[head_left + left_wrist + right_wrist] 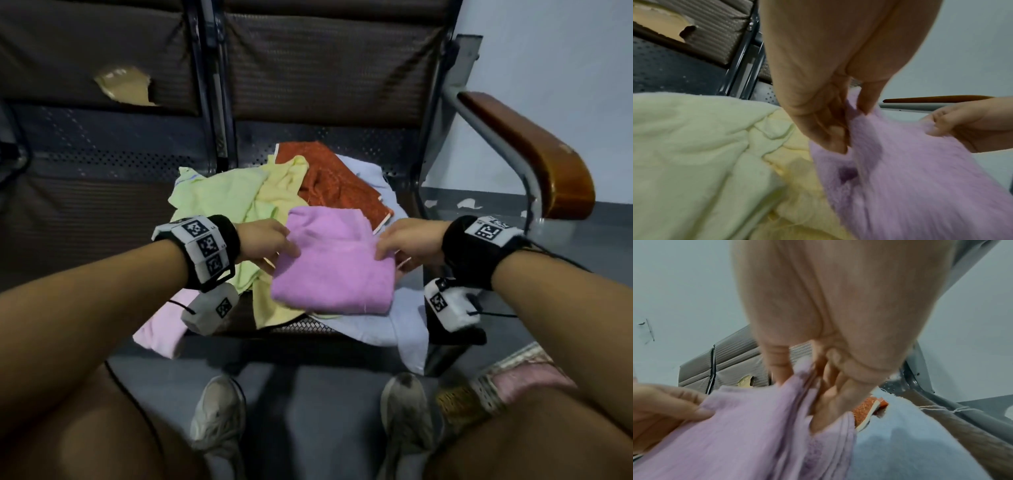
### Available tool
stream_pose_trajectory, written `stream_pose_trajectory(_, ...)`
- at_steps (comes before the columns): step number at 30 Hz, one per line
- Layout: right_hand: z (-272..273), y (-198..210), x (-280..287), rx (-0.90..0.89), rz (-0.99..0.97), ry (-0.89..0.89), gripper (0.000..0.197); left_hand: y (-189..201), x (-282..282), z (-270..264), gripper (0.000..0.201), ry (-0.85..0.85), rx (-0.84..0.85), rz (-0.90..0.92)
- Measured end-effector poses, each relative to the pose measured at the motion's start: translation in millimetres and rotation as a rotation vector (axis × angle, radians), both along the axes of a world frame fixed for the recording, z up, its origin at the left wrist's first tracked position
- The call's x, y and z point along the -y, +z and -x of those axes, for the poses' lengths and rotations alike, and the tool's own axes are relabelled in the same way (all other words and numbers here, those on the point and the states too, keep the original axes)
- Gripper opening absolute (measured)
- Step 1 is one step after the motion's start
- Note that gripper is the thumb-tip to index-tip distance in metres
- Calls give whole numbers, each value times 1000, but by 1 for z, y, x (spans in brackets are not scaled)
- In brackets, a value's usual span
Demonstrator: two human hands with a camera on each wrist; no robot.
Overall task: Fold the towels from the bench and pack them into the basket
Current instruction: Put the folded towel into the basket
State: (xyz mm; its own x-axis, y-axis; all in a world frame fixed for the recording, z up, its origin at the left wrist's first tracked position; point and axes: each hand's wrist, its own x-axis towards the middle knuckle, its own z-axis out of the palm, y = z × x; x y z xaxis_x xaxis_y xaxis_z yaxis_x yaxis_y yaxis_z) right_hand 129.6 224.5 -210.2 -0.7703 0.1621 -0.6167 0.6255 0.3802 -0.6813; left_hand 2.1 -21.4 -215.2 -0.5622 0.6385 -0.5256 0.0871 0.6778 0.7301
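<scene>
A folded lilac towel (pixel 334 263) is held over the bench seat between both hands. My left hand (pixel 274 245) pinches its left edge, thumb on top and fingers beneath; in the left wrist view the left hand (pixel 849 123) grips the lilac towel (pixel 910 170). My right hand (pixel 399 245) pinches the right edge; in the right wrist view the right hand (pixel 813 386) clamps the folded layers of the lilac towel (pixel 748 426). Under it lie a pale green towel (pixel 219 197), a yellow towel (pixel 284 185), a rust-orange towel (pixel 335 181) and a light blue towel (pixel 404 318). The basket (pixel 486 390) sits on the floor at lower right, holding a pink towel.
The bench has a dark perforated seat (pixel 113 164) and a padded backrest with a torn patch (pixel 125 85). A wooden armrest (pixel 534 157) on a metal tube rises at the right. A pink towel (pixel 164 325) hangs off the seat's front edge. My two shoes (pixel 219 414) stand on the grey floor.
</scene>
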Motion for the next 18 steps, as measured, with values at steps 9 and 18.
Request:
stream_pose_trajectory(9,59,-29,-6,-562,-340,-344,3,-34,-33,40,30,429,-391,-178)
stream_pose_trajectory(18,34,-37,15,-516,-575,289,17,-40,-35,21,16,158,-415,-237)
